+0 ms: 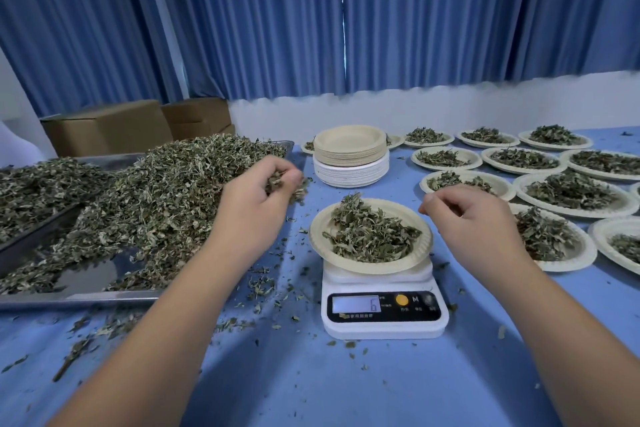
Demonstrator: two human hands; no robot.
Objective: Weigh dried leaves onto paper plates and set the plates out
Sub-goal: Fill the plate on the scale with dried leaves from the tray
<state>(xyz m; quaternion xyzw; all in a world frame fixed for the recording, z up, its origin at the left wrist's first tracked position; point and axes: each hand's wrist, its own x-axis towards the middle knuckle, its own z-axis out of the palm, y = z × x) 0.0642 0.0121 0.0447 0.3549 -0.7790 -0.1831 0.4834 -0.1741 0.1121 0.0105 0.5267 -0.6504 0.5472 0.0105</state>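
Note:
A paper plate [420, 248] with a heap of dried leaves [372, 234] sits on a white kitchen scale [382, 319]; its display shows a 6. My left hand [258, 201] hovers left of the plate, at the right edge of the steel tray [79, 298], and its curled fingers grip a bunch of dried leaves. Over the plate's right rim hangs my right hand [474, 215] with its fingers loosely curled; nothing shows in it. The tray bears a big pile of dried leaves [156, 198].
A stack of unused paper plates [349, 156] stands behind the scale. Several filled plates [575, 192] lie in rows on the right of the blue table [381, 385]. Leaf crumbs are scattered around the scale. Cardboard boxes [110, 126] stand at the back left under blue curtains.

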